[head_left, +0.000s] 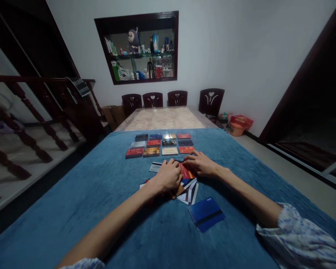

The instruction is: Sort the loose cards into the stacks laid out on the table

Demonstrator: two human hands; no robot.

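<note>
My left hand point(169, 175) rests with curled fingers on a loose heap of cards point(188, 189) on the blue cloth point(100, 194). My right hand point(200, 163) lies beside it, fingers pressed on a red card point(186, 172) at the top of the heap. A pale card point(155, 167) sticks out to the left of my left hand. Beyond both hands, several cards lie face up in neat rows point(161, 144). A small stack of blue cards point(206, 213) with a dark stripe sits nearer to me on the right.
The cloth covers the near part of a long table; its bare marble top point(164, 118) shows further on, with several dark chairs point(177, 98) at the far end. A stair railing point(39, 108) runs along the left. A wall niche point(140, 48) holds bottles and a toy.
</note>
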